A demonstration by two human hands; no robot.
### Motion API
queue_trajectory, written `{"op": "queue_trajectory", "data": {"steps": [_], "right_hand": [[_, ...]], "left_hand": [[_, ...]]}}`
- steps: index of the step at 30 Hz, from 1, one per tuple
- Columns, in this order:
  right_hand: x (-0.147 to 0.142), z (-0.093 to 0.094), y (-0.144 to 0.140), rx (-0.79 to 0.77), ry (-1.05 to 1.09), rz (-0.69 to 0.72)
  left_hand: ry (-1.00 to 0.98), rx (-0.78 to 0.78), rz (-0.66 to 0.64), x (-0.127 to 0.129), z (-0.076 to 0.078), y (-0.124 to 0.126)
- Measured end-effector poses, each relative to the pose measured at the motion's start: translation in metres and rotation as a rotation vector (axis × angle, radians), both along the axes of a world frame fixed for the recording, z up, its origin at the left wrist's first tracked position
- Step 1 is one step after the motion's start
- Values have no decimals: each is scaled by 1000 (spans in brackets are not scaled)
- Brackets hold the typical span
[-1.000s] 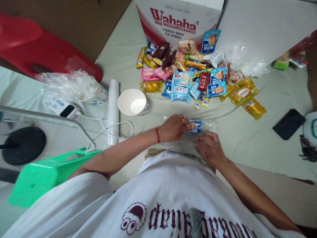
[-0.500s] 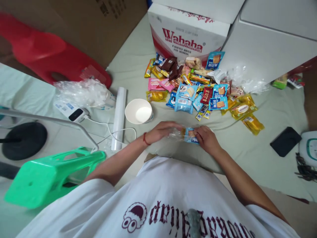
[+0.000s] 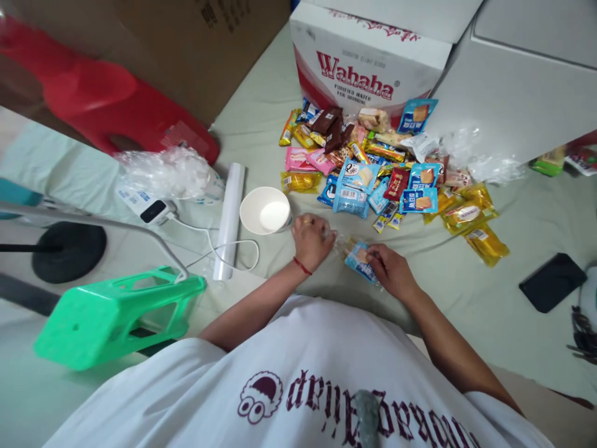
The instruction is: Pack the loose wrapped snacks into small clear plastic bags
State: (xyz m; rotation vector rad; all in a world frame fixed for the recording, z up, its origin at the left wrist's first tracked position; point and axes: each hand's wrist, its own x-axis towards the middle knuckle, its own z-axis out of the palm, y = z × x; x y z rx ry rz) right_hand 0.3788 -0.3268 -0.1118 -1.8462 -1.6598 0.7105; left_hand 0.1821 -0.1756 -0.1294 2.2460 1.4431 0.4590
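My right hand (image 3: 394, 269) pinches a blue snack packet (image 3: 360, 259) by its right side, low over the pale green sheet. Clear plastic (image 3: 341, 240) runs from the packet's upper left corner toward my left hand (image 3: 311, 242). That hand has its fingers curled, with the crinkled plastic at its thumb side. A white paper bowl (image 3: 254, 206) stands just beyond my left hand. Past both hands lies a heap of small wrapped snacks, among them a light blue packet (image 3: 357, 175) and a yellow one (image 3: 485, 244).
A Wahaha carton (image 3: 359, 68) stands behind the heap. Left of the bowl are a white roll (image 3: 229, 224), a white cable, a device (image 3: 156, 211), crumpled clear plastic (image 3: 163, 174) and a green stool (image 3: 102, 317). A black phone-like object (image 3: 553, 282) lies at right.
My left hand has turned and curled, pointing farther forward beside the bowl. The blue packet has tilted, its right end lower, still in my right hand. The view has shifted slightly.
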Motion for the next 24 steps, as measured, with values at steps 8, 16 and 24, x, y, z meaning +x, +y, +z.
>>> {"op": "queue_trajectory", "data": {"steps": [8,16,24], "right_hand": [[-7,-1,-6,109,-167,-78],[-13,4,1,24,-177,31],[-9,7,-4,106,-89,139]], "left_hand": [[-3,42,-289,2,9,-4],[-227,-374,-166,3,28,6],[-435,-839,-265,40,44,-33]]}}
